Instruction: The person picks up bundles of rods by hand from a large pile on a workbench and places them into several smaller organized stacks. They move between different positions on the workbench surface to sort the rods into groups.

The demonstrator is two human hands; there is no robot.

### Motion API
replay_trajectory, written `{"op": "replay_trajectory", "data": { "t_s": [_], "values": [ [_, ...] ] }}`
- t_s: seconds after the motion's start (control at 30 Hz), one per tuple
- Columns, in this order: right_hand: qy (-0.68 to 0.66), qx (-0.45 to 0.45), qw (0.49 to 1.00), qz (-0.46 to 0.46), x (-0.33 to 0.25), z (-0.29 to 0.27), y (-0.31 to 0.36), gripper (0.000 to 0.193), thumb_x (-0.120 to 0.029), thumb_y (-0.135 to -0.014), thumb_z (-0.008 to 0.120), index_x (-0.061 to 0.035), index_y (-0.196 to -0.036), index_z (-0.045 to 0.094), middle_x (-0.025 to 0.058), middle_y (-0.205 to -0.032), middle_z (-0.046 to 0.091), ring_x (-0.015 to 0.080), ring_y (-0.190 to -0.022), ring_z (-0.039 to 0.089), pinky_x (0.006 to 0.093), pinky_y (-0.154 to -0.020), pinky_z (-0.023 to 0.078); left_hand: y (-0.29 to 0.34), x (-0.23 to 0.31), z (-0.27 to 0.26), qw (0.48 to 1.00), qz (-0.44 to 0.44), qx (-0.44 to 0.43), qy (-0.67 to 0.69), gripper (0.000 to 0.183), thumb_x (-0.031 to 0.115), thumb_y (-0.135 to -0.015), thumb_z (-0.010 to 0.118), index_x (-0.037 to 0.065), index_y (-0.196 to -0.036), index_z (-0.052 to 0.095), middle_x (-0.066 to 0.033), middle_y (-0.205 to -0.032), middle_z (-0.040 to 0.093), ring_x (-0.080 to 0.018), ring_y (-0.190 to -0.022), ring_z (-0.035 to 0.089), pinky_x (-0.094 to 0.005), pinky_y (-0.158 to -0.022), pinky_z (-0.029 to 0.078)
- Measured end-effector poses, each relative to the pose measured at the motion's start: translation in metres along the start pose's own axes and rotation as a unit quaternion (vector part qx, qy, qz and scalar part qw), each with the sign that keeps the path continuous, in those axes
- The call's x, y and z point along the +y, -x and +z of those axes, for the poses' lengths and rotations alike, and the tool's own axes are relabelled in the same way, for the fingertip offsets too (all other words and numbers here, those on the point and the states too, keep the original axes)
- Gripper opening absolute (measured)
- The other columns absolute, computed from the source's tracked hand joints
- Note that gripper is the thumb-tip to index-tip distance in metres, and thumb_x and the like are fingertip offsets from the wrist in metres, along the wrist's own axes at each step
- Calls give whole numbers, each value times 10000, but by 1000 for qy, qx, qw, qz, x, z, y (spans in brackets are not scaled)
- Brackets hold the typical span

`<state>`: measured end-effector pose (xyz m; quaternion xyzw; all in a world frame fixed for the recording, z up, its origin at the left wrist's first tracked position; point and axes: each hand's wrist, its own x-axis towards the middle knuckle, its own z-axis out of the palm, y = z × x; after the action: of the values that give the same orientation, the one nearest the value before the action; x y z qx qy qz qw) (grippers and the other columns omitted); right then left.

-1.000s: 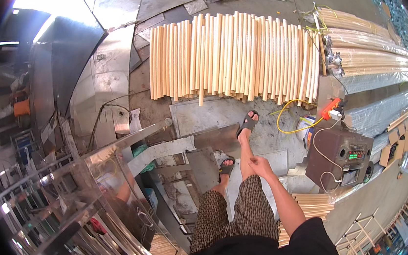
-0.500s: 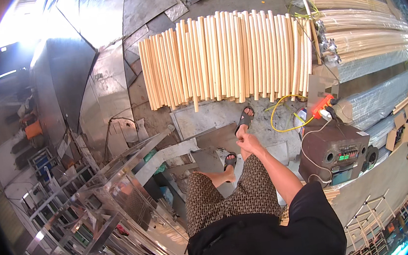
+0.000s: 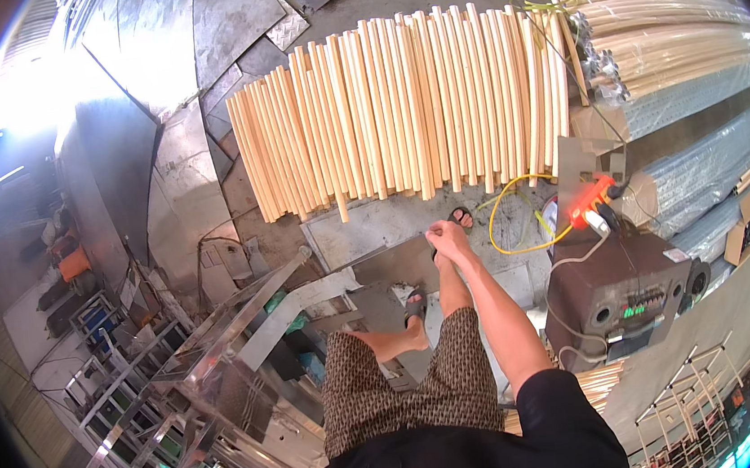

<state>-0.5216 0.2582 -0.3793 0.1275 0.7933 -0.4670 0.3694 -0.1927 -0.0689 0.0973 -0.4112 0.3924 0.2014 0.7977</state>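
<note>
My right hand reaches forward over my sandalled foot, its fingers curled closed; whatever they may hold is too small to make out. Just beyond it lies a wide row of pale wooden rods, side by side, with uneven near ends. The hand is apart from the rods. My left hand does not show.
To the right stands a brown speaker box with an orange power strip and a yellow cable. Plastic-wrapped bundles lie at far right. A metal frame stands at left, near leaning metal sheets.
My right hand has moved slightly left and forward, fingers still curled. The view has shifted, and my feet have changed position as in a step.
</note>
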Motion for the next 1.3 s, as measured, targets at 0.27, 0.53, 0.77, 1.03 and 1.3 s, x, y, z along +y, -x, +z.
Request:
{"op": "replay_trajectory", "data": {
  "t_s": [0.27, 0.53, 0.77, 1.03, 1.3],
  "values": [
    [13, -7, 995, 96, 96, 18, -100, 294, -274, -783, 708, -28, -941, 732, 176, -887, 718, 265, -867, 694, 357, -792, 526, -8, 171, -156, 894, 196, 309, -260, 245, 294, -847, 597, 84, -864, 722, -206, -823, 677, -373, -785, 667, -464, -718, 527],
    [-52, 197, 978, 40, 70, 68, -208, 657, -389, -812, 712, 33, -1272, 508, 238, -1228, 587, 350, -1129, 582, 429, -939, 463, -170, 390, -391, 779, 464, 405, -116, 310, 198, -883, 596, -2, -1120, 589, -211, -892, 648, -370, -804, 624, -418, -692, 474],
    [138, 353, 924, 48, 0, 115, -238, 788, -481, -775, 742, 117, -1207, 463, 300, -1129, 483, 450, -1075, 495, 522, -916, 417, -303, 545, -561, 669, 447, 580, 125, 800, 434, -869, 651, -112, -1357, 328, -331, -1346, 398, -468, -1261, 408, -483, -1040, 366],
    [143, 337, 924, 107, -9, 145, -238, 949, -613, -756, 710, 142, -1258, 433, 329, -1179, 466, 466, -1109, 498, 557, -927, 411, -283, 580, -557, 757, 355, 512, 197, 1009, 537, -698, 798, -139, -1295, 346, -323, -1292, 428, -383, -1191, 471, -497, -946, 422],
    [47, 276, 951, 131, -23, 151, -240, 938, -557, -695, 793, 138, -1245, 486, 303, -1195, 493, 430, -1132, 524, 469, -942, 453, -295, 587, -526, 719, 434, 510, 184, 770, 354, -669, 811, -109, -1186, 479, -254, -1088, 518, -404, -1015, 543, -457, -909, 448]
  ]
}}
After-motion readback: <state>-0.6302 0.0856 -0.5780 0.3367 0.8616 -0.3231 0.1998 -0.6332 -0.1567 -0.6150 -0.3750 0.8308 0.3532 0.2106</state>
